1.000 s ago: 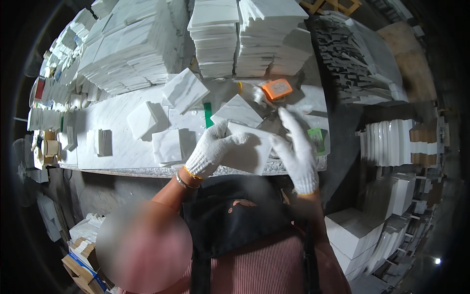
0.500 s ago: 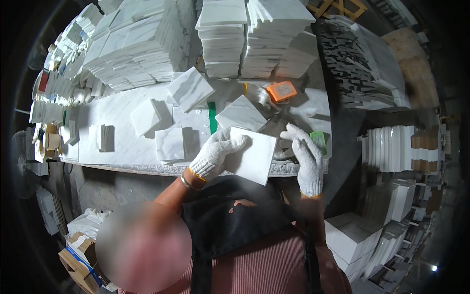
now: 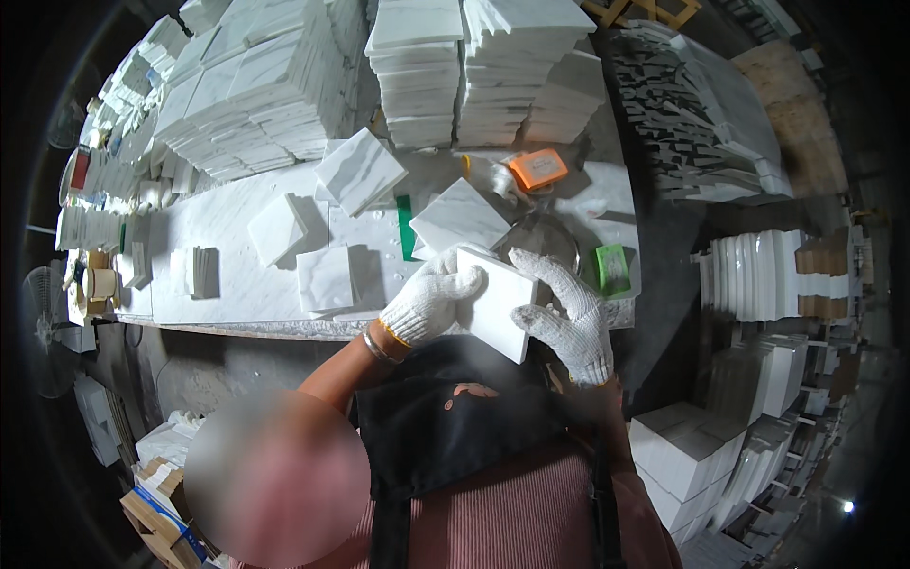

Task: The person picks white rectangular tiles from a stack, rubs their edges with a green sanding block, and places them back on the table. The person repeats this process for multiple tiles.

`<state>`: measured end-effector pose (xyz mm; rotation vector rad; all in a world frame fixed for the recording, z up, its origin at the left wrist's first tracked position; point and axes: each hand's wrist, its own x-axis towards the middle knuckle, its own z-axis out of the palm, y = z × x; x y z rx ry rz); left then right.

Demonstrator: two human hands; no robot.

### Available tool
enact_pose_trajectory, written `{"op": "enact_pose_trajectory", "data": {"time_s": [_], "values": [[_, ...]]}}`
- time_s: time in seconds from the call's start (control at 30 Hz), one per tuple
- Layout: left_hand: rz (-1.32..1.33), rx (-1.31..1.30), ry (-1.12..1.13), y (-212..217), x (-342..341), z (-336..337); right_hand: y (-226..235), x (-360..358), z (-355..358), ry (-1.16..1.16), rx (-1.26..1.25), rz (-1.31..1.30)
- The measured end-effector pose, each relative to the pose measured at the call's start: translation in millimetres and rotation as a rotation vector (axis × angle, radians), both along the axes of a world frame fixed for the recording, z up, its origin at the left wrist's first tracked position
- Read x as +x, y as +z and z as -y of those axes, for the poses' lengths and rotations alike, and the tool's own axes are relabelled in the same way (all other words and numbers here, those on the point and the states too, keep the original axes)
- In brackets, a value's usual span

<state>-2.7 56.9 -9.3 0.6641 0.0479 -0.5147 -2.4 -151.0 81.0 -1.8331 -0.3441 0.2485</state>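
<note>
A square white marble tile (image 3: 495,302) is gripped at its upper left edge by my left hand (image 3: 428,296), thumb across its face. It is held tilted in front of the dark apron, off the near edge of the stone bench (image 3: 218,308). My right hand (image 3: 567,313) is at the tile's right edge, fingers apart and curved round that side, fingertips appearing to touch it. Both hands wear white knit gloves. Just beyond the tile, a grey-veined tile (image 3: 460,217) lies on another one. A round metal thing (image 3: 548,237), partly hidden by my right hand, lies on the bench.
Tall tile stacks (image 3: 414,85) line the bench's far side. Loose tiles (image 3: 325,279) lie to the left, beside a green strip (image 3: 406,228). On the right are an orange block (image 3: 537,169) and a green block (image 3: 612,269). White blocks (image 3: 687,460) stand on the floor.
My right hand has moved left, from apart from the tile to its right edge. The held tile has turned slightly and shifted right with my left hand. The view has moved a little.
</note>
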Motion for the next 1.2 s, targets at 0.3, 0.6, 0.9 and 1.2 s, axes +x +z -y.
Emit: {"op": "enact_pose_trajectory", "data": {"time_s": [0.3, 0.6, 0.9, 1.2], "values": [[-0.002, -0.085, -0.002, -3, -2, 10, -6, 2, -3, -0.094, 0.096, -0.101], [-0.111, 0.253, 0.090, 22, 0, 1, -44, 18, 18, -0.366, 0.238, -0.130], [0.090, 0.713, 0.177, 41, 23, -18, -64, 16, 72, -0.589, -0.479, 0.212], [0.412, 1.061, 0.336, -4, 39, -18, -144, 37, 140, -0.504, -1.108, 0.185]]}}
